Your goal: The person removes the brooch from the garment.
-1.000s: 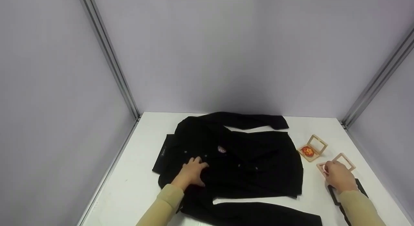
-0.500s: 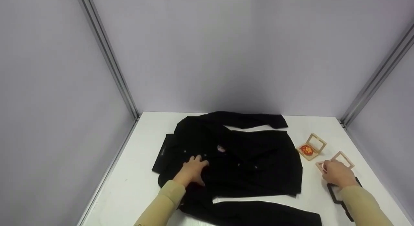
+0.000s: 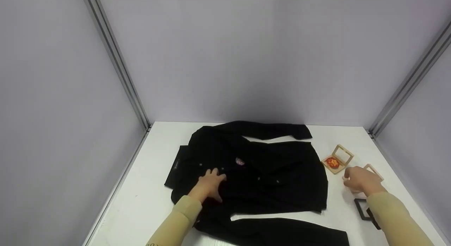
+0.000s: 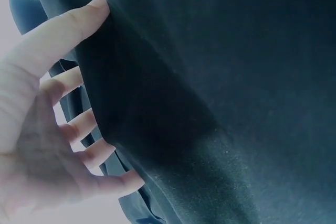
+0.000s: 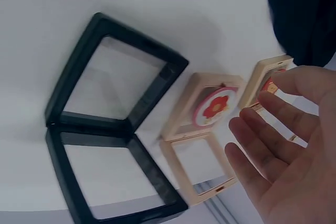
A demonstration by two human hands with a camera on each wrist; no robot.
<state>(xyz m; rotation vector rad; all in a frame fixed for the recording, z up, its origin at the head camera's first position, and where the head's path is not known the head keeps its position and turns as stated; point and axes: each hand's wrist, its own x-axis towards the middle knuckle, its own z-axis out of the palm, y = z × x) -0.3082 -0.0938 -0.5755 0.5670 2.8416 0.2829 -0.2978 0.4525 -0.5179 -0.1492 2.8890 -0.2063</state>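
A black long-sleeved garment (image 3: pixel 282 189) lies spread on the white table, with a round pinkish patch (image 3: pixel 240 161) on it. My left hand (image 3: pixel 209 186) rests on its left part with fingers spread; in the left wrist view the thumb and fingertips touch dark cloth. My right hand (image 3: pixel 363 179) is above a pale hinged frame (image 5: pixel 176 116), fingers loosely bent, nothing seen between them in the right wrist view. In that frame lies a pink-rimmed round badge with a red flower (image 5: pixel 214 109). A second pale frame (image 3: pixel 345 155) stands open beside it, with a red and yellow badge (image 3: pixel 332 163).
A black hinged frame (image 5: pixel 126 129) lies open near the right forearm, partly covered by the sleeve in the head view. A flat black piece (image 3: pixel 175 168) pokes out at the garment's left. Grey walls (image 3: pixel 225 62) enclose the table on the back and both sides.
My right hand has moved slightly left and up from the nearer pale frame. The left hand stays in place on the garment. The head view has shifted a little.
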